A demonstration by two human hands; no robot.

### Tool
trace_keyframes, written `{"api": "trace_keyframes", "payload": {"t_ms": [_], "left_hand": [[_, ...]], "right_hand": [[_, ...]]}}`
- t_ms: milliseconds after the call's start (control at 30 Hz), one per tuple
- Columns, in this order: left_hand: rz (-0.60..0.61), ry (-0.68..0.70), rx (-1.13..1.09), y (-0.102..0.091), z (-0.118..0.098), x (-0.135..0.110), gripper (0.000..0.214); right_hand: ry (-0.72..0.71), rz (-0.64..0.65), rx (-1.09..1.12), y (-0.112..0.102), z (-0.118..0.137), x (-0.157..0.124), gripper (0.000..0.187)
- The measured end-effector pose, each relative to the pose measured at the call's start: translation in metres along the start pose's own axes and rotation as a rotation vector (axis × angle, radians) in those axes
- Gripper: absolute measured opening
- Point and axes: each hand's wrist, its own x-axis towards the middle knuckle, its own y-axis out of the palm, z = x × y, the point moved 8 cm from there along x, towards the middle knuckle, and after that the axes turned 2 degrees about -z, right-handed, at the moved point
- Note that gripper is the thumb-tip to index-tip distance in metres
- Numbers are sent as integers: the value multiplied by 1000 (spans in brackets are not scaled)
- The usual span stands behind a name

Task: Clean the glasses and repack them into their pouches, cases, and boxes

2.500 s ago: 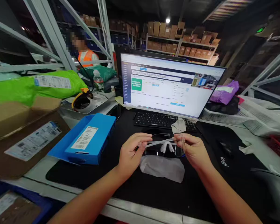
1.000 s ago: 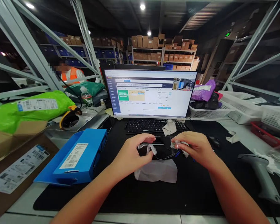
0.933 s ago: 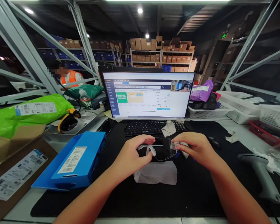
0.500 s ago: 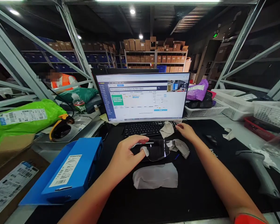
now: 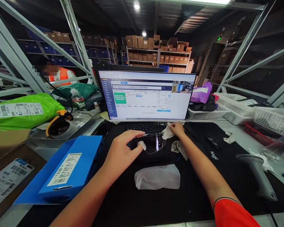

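Note:
My left hand (image 5: 126,145) is closed on a clear, wide lens (image 5: 156,145), gripping its left end between thumb and fingers. A bit of white cloth (image 5: 142,145) sits over the thumb tip. At the lens's right end, my right hand (image 5: 177,129) pinches a crumpled white cloth (image 5: 167,132); whether the cloth touches the lens I cannot tell. A second, greyish cloth (image 5: 180,150) lies under my right wrist. In front of both hands a flat grey pouch (image 5: 157,177) rests on the black desk mat (image 5: 161,205). Behind them is the keyboard (image 5: 153,127), partly hidden.
On the left are an open blue box (image 5: 73,170), a cardboard box (image 5: 11,176), a green parcel (image 5: 26,110) and yellow-framed goggles (image 5: 59,126). The monitor (image 5: 144,97) stands ahead. At right lie a mouse (image 5: 212,142), a barcode scanner (image 5: 257,173) and white baskets (image 5: 272,119).
My right hand has moved left from beside the keyboard and taken hold of the white cloth, which has shifted slightly. My left hand and the lens have moved a little up and left.

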Motion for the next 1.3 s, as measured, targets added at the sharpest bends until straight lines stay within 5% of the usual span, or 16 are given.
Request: {"api": "trace_keyframes", "payload": {"t_ms": [200, 367, 533, 667, 800, 967, 1167, 1300], "left_hand": [[15, 7, -52, 0, -1, -3, 30], [98, 73, -93, 1, -7, -5, 35], [196, 204, -132, -1, -24, -10, 41], [267, 251, -153, 1, -35, -17, 44], [221, 340, -29, 3, -44, -24, 44], [179, 579, 214, 3, -58, -32, 31], [224, 615, 156, 11, -60, -32, 27], [209, 573, 108, 12, -55, -28, 25]], "right_hand": [[1, -60, 160, -18, 10, -1, 30], [-134, -63, 261, -32, 68, -69, 34], [-371, 620, -30, 28, 134, -163, 24], [-441, 841, -13, 38, 141, -182, 26], [-413, 699, -130, 44, 124, -167, 9], [-583, 465, -212, 64, 123, -166, 17], [-523, 119, -271, 60, 124, -160, 19], [-564, 54, -321, 58, 133, -163, 27]]}}
